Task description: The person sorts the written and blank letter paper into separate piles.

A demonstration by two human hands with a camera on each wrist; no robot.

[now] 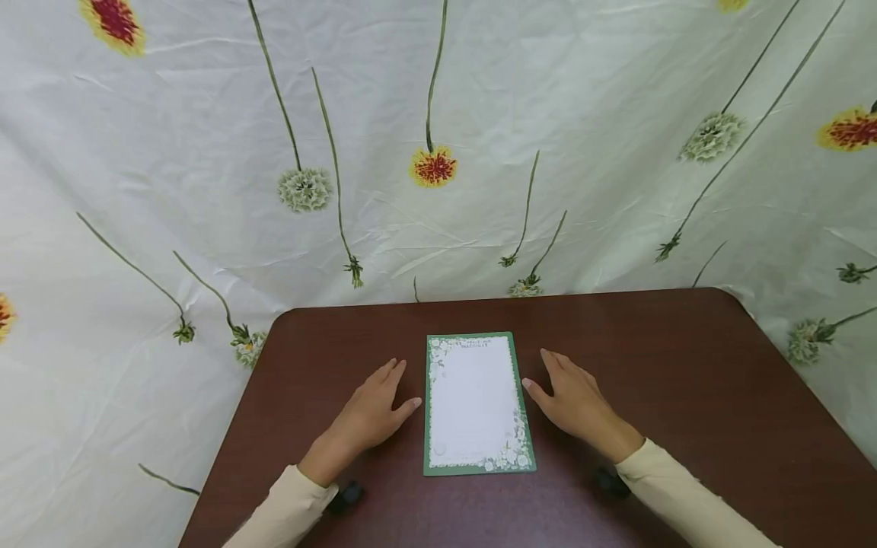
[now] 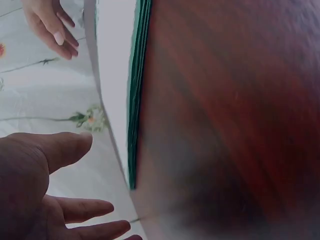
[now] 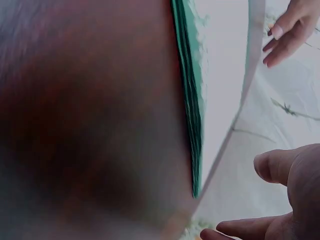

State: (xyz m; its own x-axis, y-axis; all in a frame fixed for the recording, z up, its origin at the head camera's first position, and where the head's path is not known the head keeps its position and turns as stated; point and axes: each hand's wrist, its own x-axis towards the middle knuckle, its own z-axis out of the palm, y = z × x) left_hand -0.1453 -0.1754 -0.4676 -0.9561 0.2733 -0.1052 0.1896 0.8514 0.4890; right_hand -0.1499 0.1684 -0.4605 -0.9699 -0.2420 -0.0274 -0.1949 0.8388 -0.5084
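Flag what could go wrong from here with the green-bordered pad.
The pad shows layered edges in both wrist views, so its sheets might splay if squeezed unevenly. The left hand and right hand flank it; if one pushes alone, it could slide across the table.

From above and farther off, the head camera looked forward and down over the reddish-brown, round-cornered table (image 1: 685,365). Both wrist cameras, low and close, viewed the rectangular green-bordered white paper pad (image 1: 476,403) from opposite sides.
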